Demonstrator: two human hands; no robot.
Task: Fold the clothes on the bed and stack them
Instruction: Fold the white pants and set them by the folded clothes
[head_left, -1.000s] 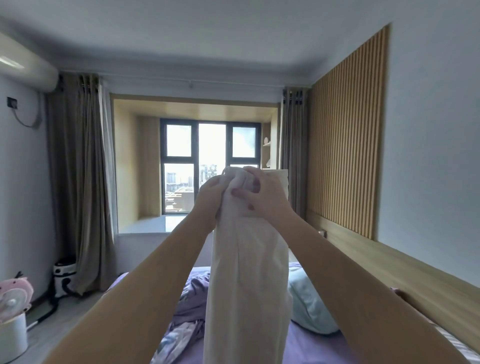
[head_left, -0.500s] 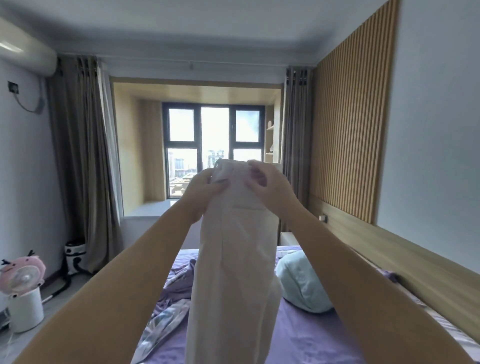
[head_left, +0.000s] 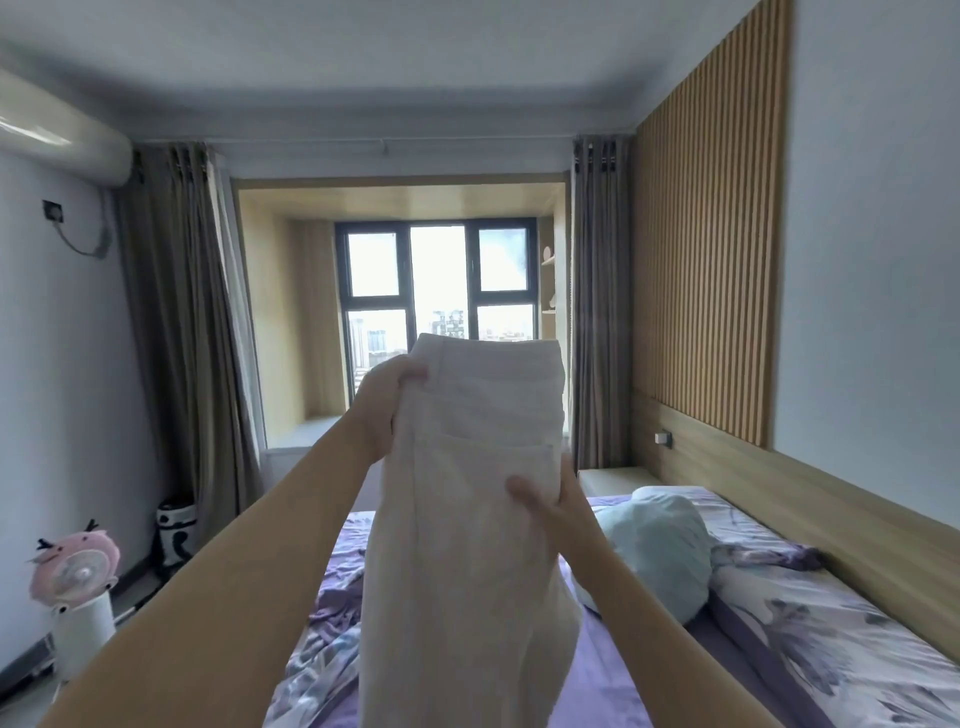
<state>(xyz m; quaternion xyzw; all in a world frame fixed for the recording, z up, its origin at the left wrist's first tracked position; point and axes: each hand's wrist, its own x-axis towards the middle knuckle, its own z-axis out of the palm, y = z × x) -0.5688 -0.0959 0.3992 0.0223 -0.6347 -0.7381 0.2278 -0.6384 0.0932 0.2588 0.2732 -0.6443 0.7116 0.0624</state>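
Over the bed we hold white trousers upright; left hand grips the waistband, right hand pinches lower down. Folding has begun; next, we judge, halve them.

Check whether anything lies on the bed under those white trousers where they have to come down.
The white trousers hang in the left hand and right hand above the bed. A crumpled purple sheet lies to their left and a light blue pillow to their right; the spot directly beneath is hidden.
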